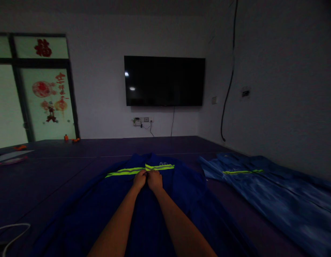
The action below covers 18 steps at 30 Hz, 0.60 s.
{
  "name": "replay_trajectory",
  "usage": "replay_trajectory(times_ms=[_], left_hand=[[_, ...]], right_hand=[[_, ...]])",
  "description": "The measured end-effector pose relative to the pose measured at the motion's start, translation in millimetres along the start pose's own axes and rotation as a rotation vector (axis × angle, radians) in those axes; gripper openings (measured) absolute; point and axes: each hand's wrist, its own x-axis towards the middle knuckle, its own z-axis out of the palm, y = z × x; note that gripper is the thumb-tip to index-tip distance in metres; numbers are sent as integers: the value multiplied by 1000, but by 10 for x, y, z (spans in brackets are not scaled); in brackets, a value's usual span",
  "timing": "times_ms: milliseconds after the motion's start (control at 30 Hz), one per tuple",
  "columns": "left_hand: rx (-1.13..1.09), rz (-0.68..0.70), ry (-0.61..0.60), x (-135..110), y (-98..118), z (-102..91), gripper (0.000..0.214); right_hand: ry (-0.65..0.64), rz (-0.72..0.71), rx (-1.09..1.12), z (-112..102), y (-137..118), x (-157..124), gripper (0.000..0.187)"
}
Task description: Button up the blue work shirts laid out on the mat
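Observation:
A dark blue work jacket (112,203) lies spread out in front of me, with a yellow-green reflective stripe (128,172) across its chest. My left hand (140,179) and my right hand (155,179) meet at the jacket's front opening, just below the stripe. Both have their fingers closed in a pinch on the front edges of the cloth. The stripe's two halves sit slightly out of line where they meet. Whatever small fastener may be between the fingertips is hidden by the hands and the dim light.
A second, faded blue garment (272,192) with a yellow-green stripe lies to the right on the purple surface (74,171). Small orange objects (75,140) sit at the far left. A white cable (14,225) curls at lower left. A television (165,81) hangs on the wall ahead.

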Motion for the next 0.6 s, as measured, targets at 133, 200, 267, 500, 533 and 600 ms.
replay_trajectory(times_ms=[133,200,267,500,533,600], left_hand=[[-242,-6,63,-10,-25,-28,33],[-311,-22,93,-16,-41,-36,31],[-336,-32,111,-17,-54,-42,30],[-361,-28,131,-20,-58,-46,31],[-361,-27,135,-23,-57,-44,31],[-361,-26,141,-27,-56,-40,30]], right_hand=[[17,-16,105,1,8,81,34],[23,2,126,10,16,113,31],[25,41,143,20,24,131,27],[71,150,176,25,20,108,21],[70,144,175,21,18,102,21],[66,130,174,12,19,95,22]])
